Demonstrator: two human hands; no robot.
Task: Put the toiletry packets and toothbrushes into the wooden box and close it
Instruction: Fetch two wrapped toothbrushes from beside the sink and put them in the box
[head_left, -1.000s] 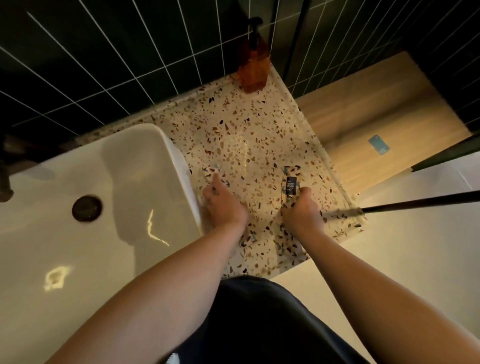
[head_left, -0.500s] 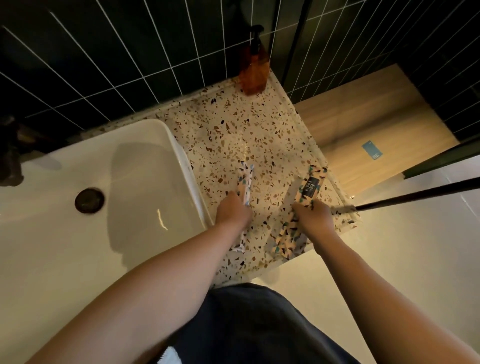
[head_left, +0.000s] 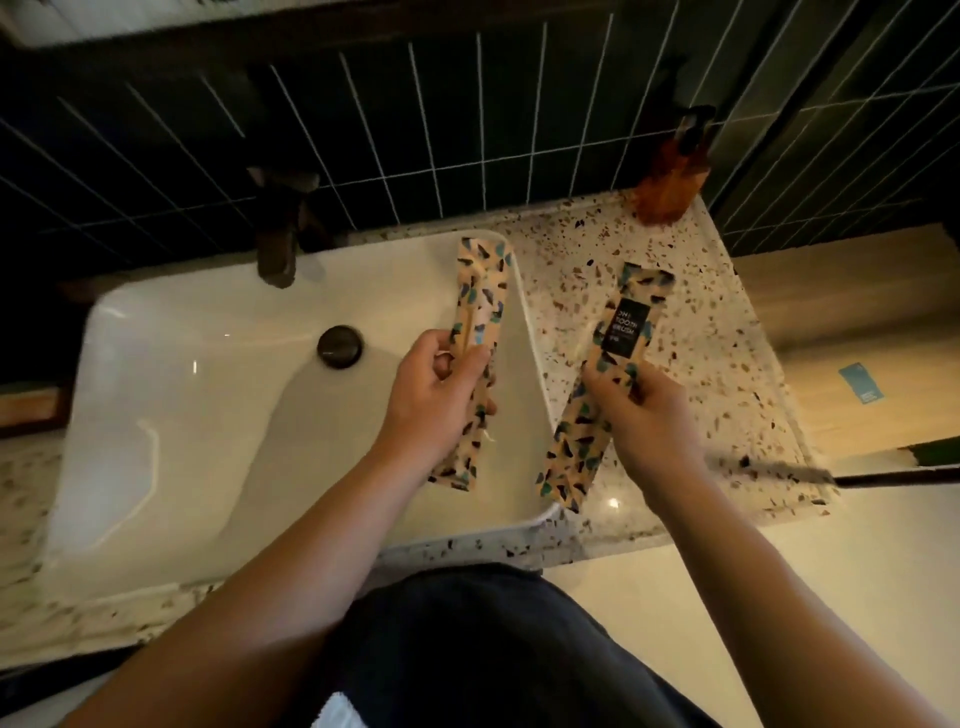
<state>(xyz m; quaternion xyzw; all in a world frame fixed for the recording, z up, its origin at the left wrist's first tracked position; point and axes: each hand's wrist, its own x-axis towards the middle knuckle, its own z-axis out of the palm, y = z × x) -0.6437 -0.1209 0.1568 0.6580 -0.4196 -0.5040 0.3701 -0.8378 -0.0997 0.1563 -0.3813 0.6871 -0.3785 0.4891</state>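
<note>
Two long toothbrush packets, patterned in peach with blue and black flecks, were held up above a bathroom vanity, one in each bare hand. The white basin (head_left: 208, 415) served as the landmark. The left hand (head_left: 434, 395) was placed over the basin's right half, its fingers curled and clenched around the middle of the left packet (head_left: 475, 332), which was held nearly upright, its top end reaching toward the basin's back rim and its bottom end hanging below the wrist. A pale wooden handle could be made out through the wrapper. The right hand (head_left: 641, 410) was held just right of the basin, over the speckled terrazzo counter (head_left: 727, 332), its fingers pinched onto the middle of the right packet (head_left: 605, 384). That packet was tilted with its top to the right, and a black label with white lettering was shown near its top; its lower end overlapped the basin's right rim. A round dark drain (head_left: 340, 346) was seen in the basin's floor and a dark tap (head_left: 278, 234) behind its back edge. An amber pump bottle (head_left: 672, 176), blurred, was stood at the counter's far corner, well right of the basin, against dark tiles.
</note>
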